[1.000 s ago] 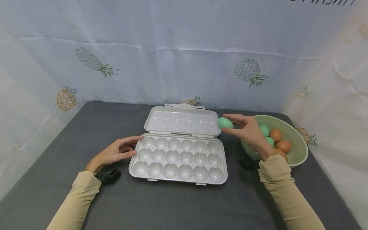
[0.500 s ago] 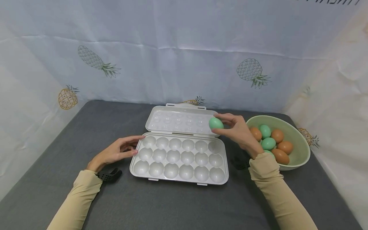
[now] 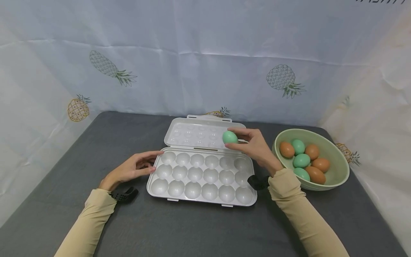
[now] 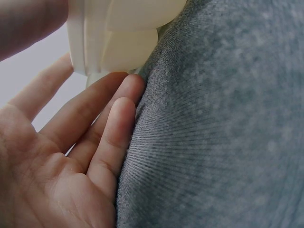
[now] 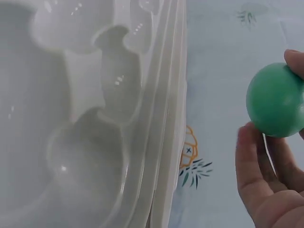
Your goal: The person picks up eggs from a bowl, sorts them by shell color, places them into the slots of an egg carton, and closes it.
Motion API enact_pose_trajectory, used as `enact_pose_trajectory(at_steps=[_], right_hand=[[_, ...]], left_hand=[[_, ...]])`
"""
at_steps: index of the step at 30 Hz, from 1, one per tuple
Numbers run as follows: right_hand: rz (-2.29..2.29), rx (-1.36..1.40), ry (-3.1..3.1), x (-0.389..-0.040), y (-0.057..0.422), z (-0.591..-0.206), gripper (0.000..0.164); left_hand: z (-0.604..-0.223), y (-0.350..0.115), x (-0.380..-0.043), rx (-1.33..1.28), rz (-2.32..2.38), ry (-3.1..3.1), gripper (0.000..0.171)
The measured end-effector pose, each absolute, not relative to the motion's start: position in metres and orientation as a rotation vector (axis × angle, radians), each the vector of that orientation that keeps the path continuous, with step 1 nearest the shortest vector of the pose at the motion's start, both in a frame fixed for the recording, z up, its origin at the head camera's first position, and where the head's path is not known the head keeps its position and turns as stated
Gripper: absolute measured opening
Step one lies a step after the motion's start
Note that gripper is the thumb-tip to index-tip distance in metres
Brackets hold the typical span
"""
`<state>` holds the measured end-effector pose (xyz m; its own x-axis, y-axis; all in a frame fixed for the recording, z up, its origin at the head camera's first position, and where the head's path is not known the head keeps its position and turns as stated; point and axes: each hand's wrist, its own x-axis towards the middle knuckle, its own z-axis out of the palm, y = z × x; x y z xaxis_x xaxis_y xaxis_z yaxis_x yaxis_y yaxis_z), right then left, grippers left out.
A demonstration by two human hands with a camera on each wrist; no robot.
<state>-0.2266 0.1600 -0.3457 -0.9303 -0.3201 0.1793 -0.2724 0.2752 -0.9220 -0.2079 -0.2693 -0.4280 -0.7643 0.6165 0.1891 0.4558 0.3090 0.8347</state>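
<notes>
A green egg (image 3: 229, 137) is pinched between the thumb and fingers of my right hand (image 3: 255, 146), held above the raised lid (image 3: 179, 138) of a white plastic egg tray (image 3: 199, 201). In the right wrist view the same egg (image 5: 274, 100) sits at the fingertips, apart from the tray wall (image 5: 164, 109). The wells in the tray hold nothing. At the tray's left edge my left hand (image 3: 130, 167) rests with thumb and forefinger touching the rim. Its other fingers (image 4: 118, 123) lie loosely against the grey tabletop in the left wrist view.
A pale green bowl (image 3: 341, 173) with several brown and green eggs stands on the right of the dark grey table (image 3: 192, 232). Behind the table hangs a pale cloth (image 3: 205, 82) printed with pineapples.
My right hand has carried the green egg leftward, away from the bowl and over the tray's lid. My left hand stays at the tray's left edge.
</notes>
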Motion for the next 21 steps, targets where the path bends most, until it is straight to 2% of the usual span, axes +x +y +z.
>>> enact_pose_trajectory(at_steps=[21], right_hand=[[-1.819, -0.513, 2.427, -0.223, 0.121, -0.344, 0.054]], left_hand=[[-0.426, -0.269, -0.207, 0.972, 1.438, 2.4, 0.055]])
